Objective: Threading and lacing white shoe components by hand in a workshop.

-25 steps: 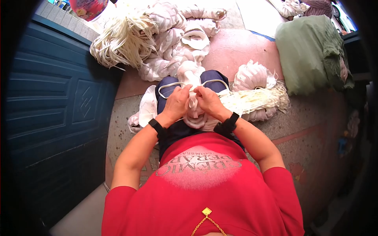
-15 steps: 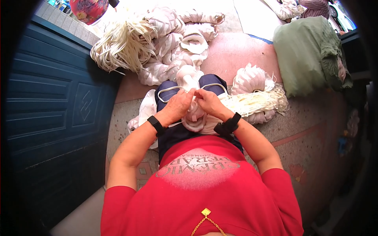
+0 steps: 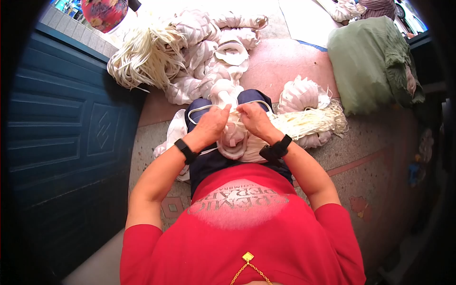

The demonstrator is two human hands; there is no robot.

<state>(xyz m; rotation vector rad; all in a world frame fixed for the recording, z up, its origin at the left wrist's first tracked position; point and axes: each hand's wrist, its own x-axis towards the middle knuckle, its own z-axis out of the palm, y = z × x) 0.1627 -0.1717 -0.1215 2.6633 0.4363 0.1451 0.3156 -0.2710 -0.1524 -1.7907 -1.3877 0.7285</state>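
A pale pink and white shoe upper [image 3: 232,137] lies in my lap, its rounded heel opening toward me. Above it, my left hand [image 3: 213,126] is closed, fingertips pinching a white shoelace [image 3: 197,110] whose loop runs over the left knee. My right hand [image 3: 256,122] is also closed at the other side of the upper, pinching the lace near the eyelets; another loop arches over the right knee. The exact grip of the fingertips is partly hidden. Beyond my hands, the white toe end [image 3: 223,92] of a piece rests between my knees.
Stacked shoe uppers [image 3: 204,57] are heaped ahead, with a bundle of cream laces [image 3: 149,57] on their left. At right lie a second lace bundle [image 3: 313,121] and a roll of uppers [image 3: 304,95]. A green sack [image 3: 368,66] stands farther right; a blue door [image 3: 61,133] is at left.
My two hands have drawn slightly apart above the shoe upper, opening a gap between the fingertips. The view has shifted a little.
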